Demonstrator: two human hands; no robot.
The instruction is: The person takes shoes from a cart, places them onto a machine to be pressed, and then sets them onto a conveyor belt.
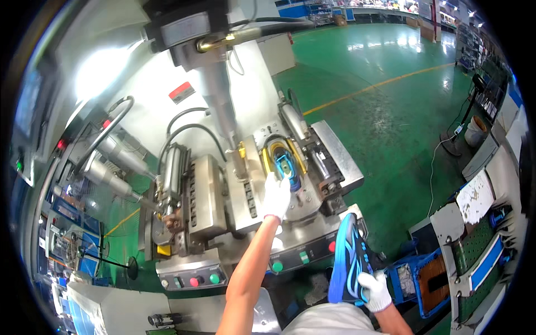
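Observation:
My left hand, in a white glove, reaches forward to the right-hand station of a metal press machine. Its fingers look stretched out and a little apart, with the tips at the near edge of a blue shoe lying in that station between yellow-edged pads. Part of this shoe is hidden by the hand and the pads. Low on the right, my gloved right hand is closed round the side of another blue shoe, which has black parts and light-blue lines and is held upright before the machine.
A vertical press cylinder hangs over the middle. The left station has a metal block. Green and red buttons sit on the front panel. Blue crates stand at the right, near a rack. Green floor stretches beyond.

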